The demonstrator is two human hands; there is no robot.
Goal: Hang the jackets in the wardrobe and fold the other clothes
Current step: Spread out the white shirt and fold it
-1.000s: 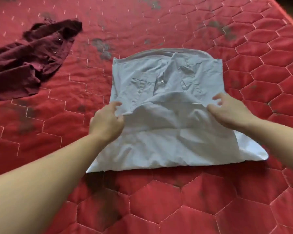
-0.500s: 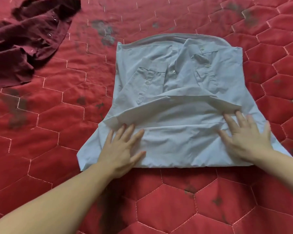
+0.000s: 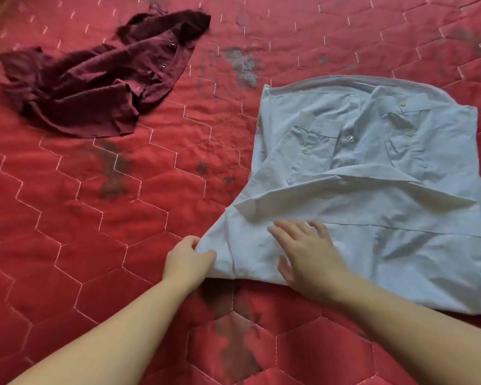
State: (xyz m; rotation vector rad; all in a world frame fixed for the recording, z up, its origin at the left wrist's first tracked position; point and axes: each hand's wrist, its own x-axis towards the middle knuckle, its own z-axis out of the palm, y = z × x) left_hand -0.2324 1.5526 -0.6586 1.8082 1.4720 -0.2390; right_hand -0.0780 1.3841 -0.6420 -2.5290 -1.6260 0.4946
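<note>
Down at the near left corner of the pale blue shirt (image 3: 372,212), the left hand (image 3: 188,261) pinches the fabric, thumb on top and fingers curled under the corner's edge, so that the cloth is drawn out to a point there. Just beside it, the right hand (image 3: 308,257) lies flat on the shirt with its fingers straight and slightly spread, palm down, pressing the lower panel against the bed; it grasps nothing. Both forearms reach in from the bottom edge of the view, bare to the frame's edge.

The shirt rests on the right half of the view, partly folded: its lower part has been turned up over the front, leaving a fold line running across the middle, and above that the collar, the buttoned placket and two chest pockets face up. Its near right edge runs out of view.

Well apart from it, toward the far left, a dark maroon shirt (image 3: 89,81) lies crumpled in a loose heap, a few snap buttons showing along one edge.

Everything sits on a red quilted bed cover (image 3: 122,218) stitched in a hexagon pattern, marked with several dark grey worn patches, some between the two garments and one near the forearms.
</note>
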